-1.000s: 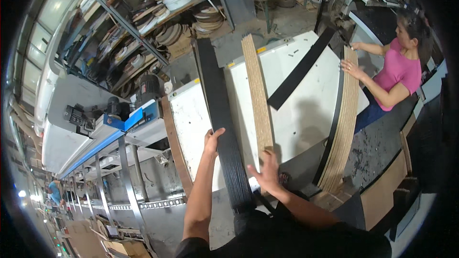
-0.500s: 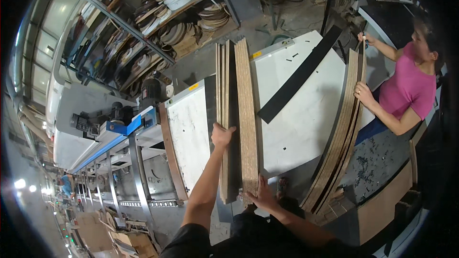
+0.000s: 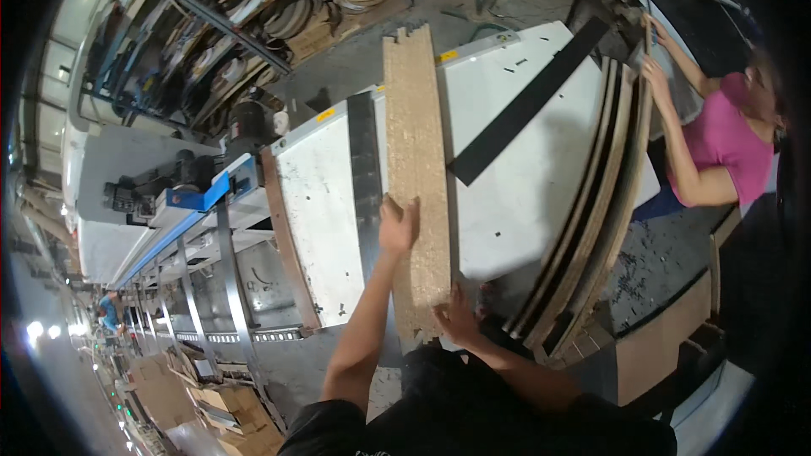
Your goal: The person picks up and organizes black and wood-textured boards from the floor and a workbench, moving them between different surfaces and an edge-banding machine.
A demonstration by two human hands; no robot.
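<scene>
A stack of particleboard strips [image 3: 420, 143], raw edges facing up, lies lengthwise in front of me across the white table [image 3: 507, 236]. My left hand [image 3: 399, 226] is closed on the stack's left side, about halfway along it. At the near right corner, my right hand [image 3: 457, 321] holds the strips with its thumb over their edges and its fingers along the side. Left of the stack lies a flat dark strip [image 3: 365, 169]. Another black strip [image 3: 532, 105] lies slantwise to the right.
A person in a pink top [image 3: 726, 131] holds the far end of curved-looking boards [image 3: 608, 203] at the right. Roller rails [image 3: 232, 262] and a machine with a blue bracket [image 3: 198, 201] stand left. Shelves of edging coils [image 3: 291, 21] are behind.
The two separate groups of strips have come together into one stack under my hands. My view has shifted slightly. The person at the right has moved an outer board away from the others.
</scene>
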